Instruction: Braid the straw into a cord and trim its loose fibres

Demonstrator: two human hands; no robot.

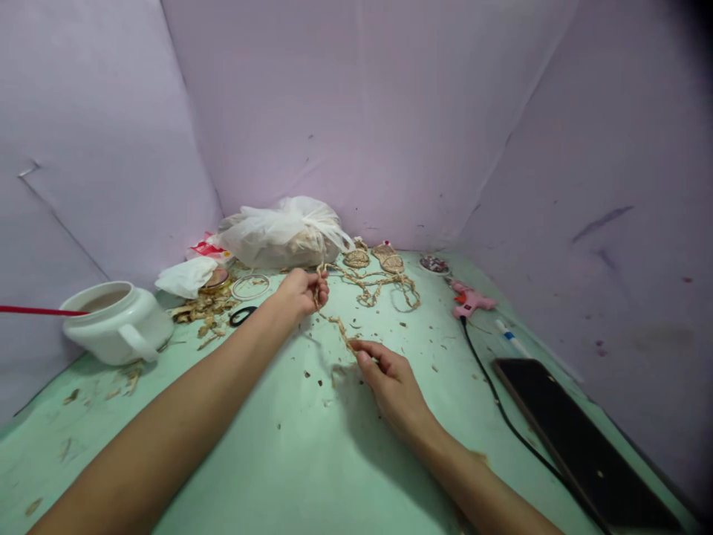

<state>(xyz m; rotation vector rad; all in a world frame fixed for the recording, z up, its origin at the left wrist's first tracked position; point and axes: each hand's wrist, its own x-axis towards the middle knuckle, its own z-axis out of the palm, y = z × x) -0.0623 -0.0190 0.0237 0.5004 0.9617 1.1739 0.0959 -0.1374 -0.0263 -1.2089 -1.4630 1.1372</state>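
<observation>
A tan braided cord of dried plant fibre (341, 328) stretches between my two hands above the pale green table. My left hand (305, 291) is closed around it farther away, near the middle. Closer to me, my right hand (390, 377) pinches the cord's near end between thumb and fingers. Beyond my left hand, more of the cord runs off to the right and lies in loose loops (370, 286). Behind those loops rest a woven round piece (356, 258) and a woven sole-shaped piece (388, 258).
At left stand a white teapot (119, 327) with a red stick, fibre scraps (209, 308) and black-handled scissors (243, 316). A white plastic bag (284, 230) sits at the back. To the right are a pink glue gun (471, 299), its black cable, a marker (512, 338) and a dark phone-like slab (579, 438).
</observation>
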